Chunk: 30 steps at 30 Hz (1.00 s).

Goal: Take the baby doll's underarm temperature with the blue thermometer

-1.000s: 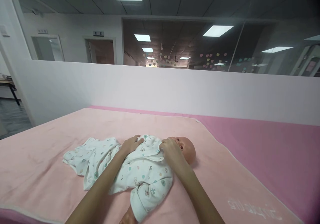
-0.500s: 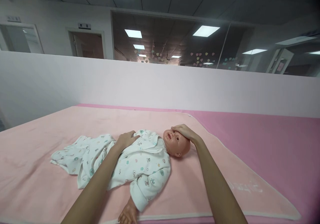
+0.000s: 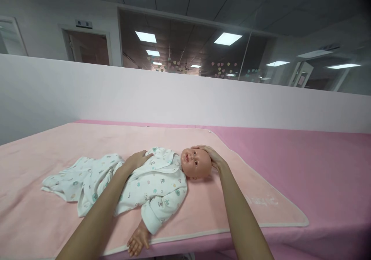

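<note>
A baby doll lies on its back on a peach blanket, its head toward the right. It wears a white printed romper, whose legs spread flat to the left. Across the doll's belly rests my left hand, open, palm down on the cloth. My right hand curves with outstretched fingers around the top and far side of the doll's bald head; its palm is hidden. One doll hand sticks out of the near sleeve at the blanket's front edge.
Under the blanket a pink cover spreads over the table. A white partition stands behind it. Farther back are a glass window with heart stickers and a doorway.
My right hand has slid from the doll's forehead to the top and far side of its head, leaving the face more exposed. My left hand stays on the belly. The view has shifted right.
</note>
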Motion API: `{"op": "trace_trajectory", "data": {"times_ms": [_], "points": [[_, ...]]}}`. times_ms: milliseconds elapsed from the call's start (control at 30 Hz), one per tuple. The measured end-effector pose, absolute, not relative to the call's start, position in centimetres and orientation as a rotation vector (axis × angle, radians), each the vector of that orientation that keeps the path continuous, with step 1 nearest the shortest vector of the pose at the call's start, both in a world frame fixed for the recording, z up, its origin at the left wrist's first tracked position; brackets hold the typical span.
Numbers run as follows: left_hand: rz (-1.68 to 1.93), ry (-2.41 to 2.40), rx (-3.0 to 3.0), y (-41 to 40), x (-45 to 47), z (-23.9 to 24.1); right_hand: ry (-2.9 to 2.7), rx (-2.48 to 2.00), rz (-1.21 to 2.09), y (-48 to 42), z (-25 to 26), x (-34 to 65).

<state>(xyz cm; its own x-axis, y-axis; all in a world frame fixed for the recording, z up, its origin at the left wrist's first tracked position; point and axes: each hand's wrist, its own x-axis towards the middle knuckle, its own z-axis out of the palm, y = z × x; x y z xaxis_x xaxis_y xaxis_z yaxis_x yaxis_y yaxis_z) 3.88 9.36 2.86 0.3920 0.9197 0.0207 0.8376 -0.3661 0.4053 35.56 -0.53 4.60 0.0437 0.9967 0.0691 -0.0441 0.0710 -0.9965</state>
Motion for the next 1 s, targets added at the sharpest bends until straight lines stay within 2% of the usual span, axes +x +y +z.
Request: {"op": "trace_trajectory", "data": {"times_ms": [533, 1000], "points": [[0.321, 1.570, 2.328, 9.0, 3.9, 2.9, -1.188, -1.075, 0.985, -1.9, 4.5, 34.6], [0.342, 1.582, 2.339, 8.9, 3.9, 2.9, -1.213, -1.127, 0.984, -1.5, 4.3, 34.7]]}}
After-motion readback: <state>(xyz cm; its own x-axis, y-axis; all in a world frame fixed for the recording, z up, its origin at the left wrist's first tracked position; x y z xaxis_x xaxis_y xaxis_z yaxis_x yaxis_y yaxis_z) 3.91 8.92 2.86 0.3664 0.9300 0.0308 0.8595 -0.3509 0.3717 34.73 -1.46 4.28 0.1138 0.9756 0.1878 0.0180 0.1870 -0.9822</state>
